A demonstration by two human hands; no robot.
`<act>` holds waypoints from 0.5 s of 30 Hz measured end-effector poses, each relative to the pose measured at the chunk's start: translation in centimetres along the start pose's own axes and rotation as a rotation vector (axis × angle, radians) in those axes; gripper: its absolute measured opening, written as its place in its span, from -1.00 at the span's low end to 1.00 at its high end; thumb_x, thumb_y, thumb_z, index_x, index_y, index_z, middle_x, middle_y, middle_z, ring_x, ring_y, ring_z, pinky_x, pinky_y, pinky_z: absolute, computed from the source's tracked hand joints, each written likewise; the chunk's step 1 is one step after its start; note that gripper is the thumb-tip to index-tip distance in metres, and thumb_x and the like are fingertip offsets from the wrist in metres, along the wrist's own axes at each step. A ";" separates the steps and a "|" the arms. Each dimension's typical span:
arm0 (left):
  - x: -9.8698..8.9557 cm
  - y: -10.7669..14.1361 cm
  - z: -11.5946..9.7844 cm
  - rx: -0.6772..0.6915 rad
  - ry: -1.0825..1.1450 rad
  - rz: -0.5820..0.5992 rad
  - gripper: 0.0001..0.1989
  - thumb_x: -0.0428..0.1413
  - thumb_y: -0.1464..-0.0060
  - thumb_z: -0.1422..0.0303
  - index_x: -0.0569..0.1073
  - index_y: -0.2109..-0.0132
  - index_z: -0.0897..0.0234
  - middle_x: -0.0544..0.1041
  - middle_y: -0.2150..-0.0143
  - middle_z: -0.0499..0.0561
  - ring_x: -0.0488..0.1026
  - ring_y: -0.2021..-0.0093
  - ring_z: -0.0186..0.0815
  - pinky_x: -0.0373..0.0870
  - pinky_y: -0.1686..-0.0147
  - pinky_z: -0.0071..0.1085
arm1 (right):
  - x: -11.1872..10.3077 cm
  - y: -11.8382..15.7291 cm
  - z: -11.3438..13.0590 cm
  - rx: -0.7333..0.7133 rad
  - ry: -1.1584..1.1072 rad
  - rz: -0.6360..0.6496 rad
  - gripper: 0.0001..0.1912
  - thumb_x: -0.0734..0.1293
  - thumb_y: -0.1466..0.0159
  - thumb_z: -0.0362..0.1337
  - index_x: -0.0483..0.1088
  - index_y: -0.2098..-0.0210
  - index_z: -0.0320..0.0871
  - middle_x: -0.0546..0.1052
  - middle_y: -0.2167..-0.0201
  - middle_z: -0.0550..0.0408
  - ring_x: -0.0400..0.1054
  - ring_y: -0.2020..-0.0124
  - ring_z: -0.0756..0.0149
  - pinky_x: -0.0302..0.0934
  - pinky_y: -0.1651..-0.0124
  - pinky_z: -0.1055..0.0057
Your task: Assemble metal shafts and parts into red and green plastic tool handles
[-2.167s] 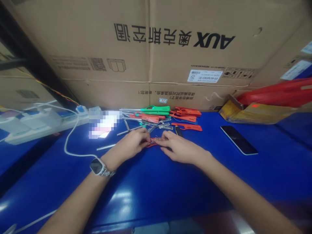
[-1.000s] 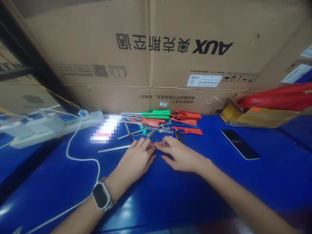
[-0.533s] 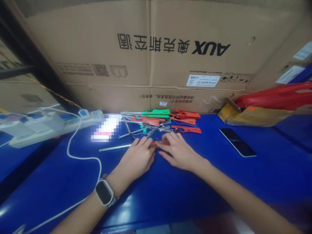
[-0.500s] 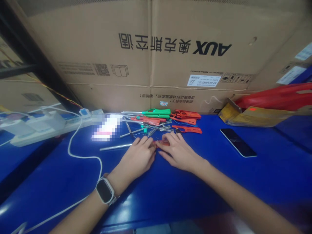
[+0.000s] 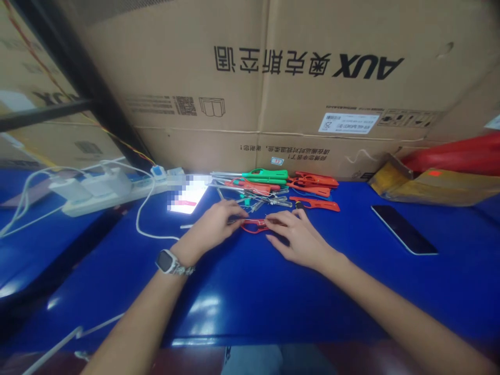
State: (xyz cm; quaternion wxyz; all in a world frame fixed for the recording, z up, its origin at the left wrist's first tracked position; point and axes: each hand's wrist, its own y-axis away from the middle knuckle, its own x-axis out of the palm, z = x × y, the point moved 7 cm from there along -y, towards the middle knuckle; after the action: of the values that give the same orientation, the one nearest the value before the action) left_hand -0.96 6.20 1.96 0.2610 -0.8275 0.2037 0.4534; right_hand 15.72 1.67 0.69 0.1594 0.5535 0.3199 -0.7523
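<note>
A red long-nozzle lighter [image 5: 255, 227] lies sideways on the blue table between my hands, its metal tube reaching out to the left. My left hand [image 5: 216, 228] pinches it where the tube meets the red body. The fingers of my right hand [image 5: 299, 237] are closed on the right end of the body, covering most of it. A thin white wire shows along the lighter. Just behind my right fingers is a small black and yellow item [image 5: 299, 204], partly hidden. Beyond my hands lie loose red lighter shells [image 5: 314, 204], green lighters [image 5: 267, 175] and clear plastic parts [image 5: 279, 200].
A dark phone [image 5: 402, 229] lies at the right, near an open carton [image 5: 437, 190] holding red material. To the left are a lit phone [image 5: 190, 197], a white power strip [image 5: 97, 200] and white cables. A large cardboard box [image 5: 297, 104] stands behind.
The view has shifted, so the scene sits further right. My left hand has drawn back leftward from my right, exposing more of the red lighter between them.
</note>
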 end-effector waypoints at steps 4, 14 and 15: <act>1.2 -0.1 -0.2 0.022 0.044 0.044 -0.79 0.07 -0.26 0.46 0.60 0.12 0.25 0.56 0.15 0.07 0.51 0.16 -0.25 0.44 0.10 -0.30 | 0.1 0.0 0.2 0.005 0.023 -0.045 -0.70 0.25 -0.41 -0.21 0.50 -0.03 -0.14 0.54 -0.04 -0.08 0.36 -0.06 0.12 0.03 -0.07 0.10; 1.2 -0.1 -0.5 0.086 -0.063 0.082 -0.70 0.02 -0.21 0.58 0.64 0.17 0.25 0.54 0.22 0.08 0.52 0.25 -0.27 0.44 0.18 -0.35 | 0.3 -3.2 2.3 -0.102 0.139 0.015 -0.66 0.17 -0.44 -0.23 0.45 -0.08 -0.19 0.50 0.04 -0.15 0.31 0.00 0.06 0.06 -0.02 0.11; 1.2 -0.1 -0.6 0.085 -0.072 0.082 -0.70 0.02 -0.21 0.58 0.64 0.18 0.25 0.54 0.22 0.08 0.52 0.24 -0.27 0.44 0.17 -0.35 | 0.6 -3.5 2.5 -0.115 0.156 0.040 -0.65 0.16 -0.44 -0.23 0.45 -0.08 -0.21 0.49 0.05 -0.16 0.30 0.01 0.05 0.07 -0.01 0.10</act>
State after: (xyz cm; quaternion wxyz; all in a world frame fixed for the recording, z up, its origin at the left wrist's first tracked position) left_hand 0.14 5.76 1.23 0.2842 -0.7900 0.2468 0.4840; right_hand 11.61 2.65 1.63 0.1804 0.6065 0.3629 -0.6841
